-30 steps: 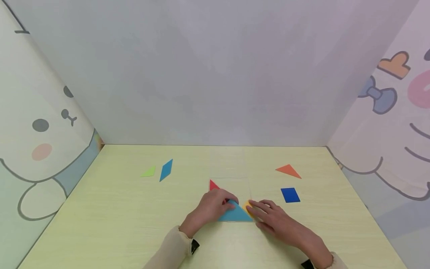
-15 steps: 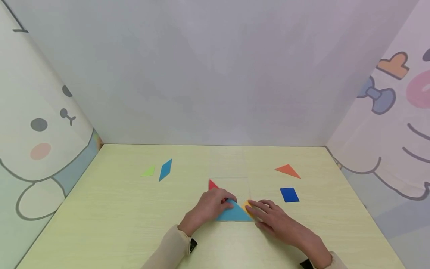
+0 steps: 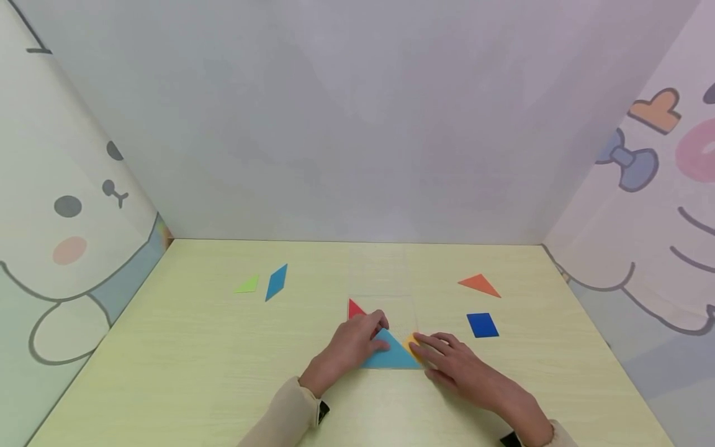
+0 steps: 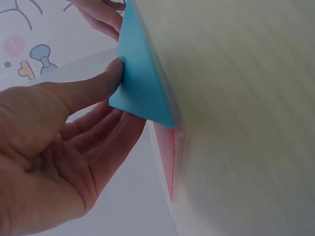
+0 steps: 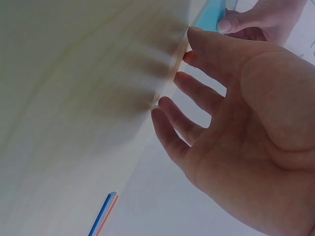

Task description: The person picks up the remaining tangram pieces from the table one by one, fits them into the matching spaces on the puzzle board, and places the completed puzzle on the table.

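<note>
Plainly seven: three near, four apart

The left hand [image 3: 354, 344] pinches one light-blue triangle [image 3: 393, 357] between thumb and fingers, mid-table [image 3: 223, 372]. The right hand [image 3: 455, 366], fingers slightly spread, touches one yellow piece [image 3: 411, 343] beside that triangle's right edge. One red triangle [image 3: 355, 308] shows just beyond the left hand. Farther left lie two: one green triangle [image 3: 249, 285], one blue parallelogram [image 3: 276, 282]; farther right two: one orange triangle [image 3: 480, 284], one dark-blue square [image 3: 483, 325]

Wide gap, parallelogram [image 3: 276, 283] to red triangle [image 3: 355, 310]
</note>
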The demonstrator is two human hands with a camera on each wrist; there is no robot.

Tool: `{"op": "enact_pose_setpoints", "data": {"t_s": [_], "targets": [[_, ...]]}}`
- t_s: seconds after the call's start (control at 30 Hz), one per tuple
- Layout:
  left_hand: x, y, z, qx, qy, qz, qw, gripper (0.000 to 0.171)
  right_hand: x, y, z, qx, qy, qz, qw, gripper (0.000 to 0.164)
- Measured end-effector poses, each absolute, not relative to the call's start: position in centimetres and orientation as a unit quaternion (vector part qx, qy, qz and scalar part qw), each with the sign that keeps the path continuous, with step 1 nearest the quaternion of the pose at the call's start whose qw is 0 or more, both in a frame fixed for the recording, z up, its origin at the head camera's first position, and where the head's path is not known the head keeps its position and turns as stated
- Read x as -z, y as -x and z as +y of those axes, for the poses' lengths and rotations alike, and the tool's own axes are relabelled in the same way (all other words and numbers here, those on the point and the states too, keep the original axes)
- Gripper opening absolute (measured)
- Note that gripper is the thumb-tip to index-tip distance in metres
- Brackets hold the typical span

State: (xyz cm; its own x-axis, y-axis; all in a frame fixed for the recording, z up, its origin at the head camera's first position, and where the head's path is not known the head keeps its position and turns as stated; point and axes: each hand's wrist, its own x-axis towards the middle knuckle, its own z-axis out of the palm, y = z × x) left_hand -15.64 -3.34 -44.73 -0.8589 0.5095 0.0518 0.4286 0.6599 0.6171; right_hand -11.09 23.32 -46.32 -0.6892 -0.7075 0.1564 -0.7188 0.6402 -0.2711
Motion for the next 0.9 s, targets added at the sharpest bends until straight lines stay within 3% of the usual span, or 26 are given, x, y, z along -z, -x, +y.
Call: {"op": "enact_pose_setpoints", "data": {"t_s": [0.37,0.9], "targets": [[45.0,15.15,-3.53,-0.307,-0.269,0.912,0.049,0.034,46.07,10.91,23.25,-0.161,-0.378,-0.912,-0.003,0.055],[45.07,15.05,-3.6,-0.314,-0.261,0.909,0.085,0.037,46.11,10.84,23.21,-0.158,-0.374,-0.914,-0.004,0.055]]}}
